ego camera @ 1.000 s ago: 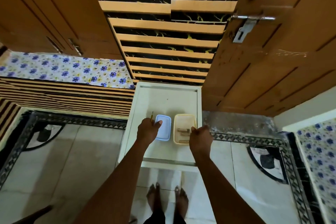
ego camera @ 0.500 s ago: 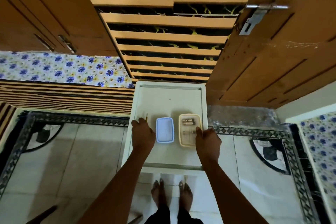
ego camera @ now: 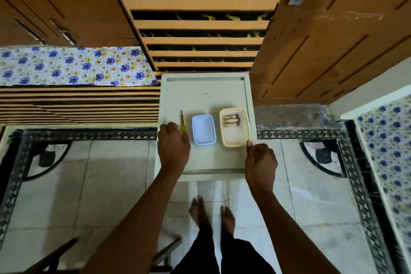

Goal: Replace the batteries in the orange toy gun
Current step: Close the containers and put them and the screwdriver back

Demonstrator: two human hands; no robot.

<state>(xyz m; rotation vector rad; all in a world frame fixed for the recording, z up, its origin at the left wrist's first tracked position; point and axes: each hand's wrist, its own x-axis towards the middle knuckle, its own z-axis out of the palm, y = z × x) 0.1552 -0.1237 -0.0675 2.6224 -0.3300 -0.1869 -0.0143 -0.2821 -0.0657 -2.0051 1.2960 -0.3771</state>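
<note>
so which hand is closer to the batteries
Right. The right hand sits at the near corner of the yellow tub holding the batteries; the left hand is beyond the blue tub, by the screwdriver.

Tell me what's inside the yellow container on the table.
The yellow container holds a few batteries clustered at its far end; their exact count is unclear. Nothing covers them.

Small white table (ego camera: pixel 205 95) stands on pale tiled floor (ego camera: pixel 89 184) with black patterned border; wooden door (ego camera: pixel 333 51) right, wooden cabinets (ego camera: pixel 55 2) left, striped wall (ego camera: pixel 200 18) ahead.
</note>
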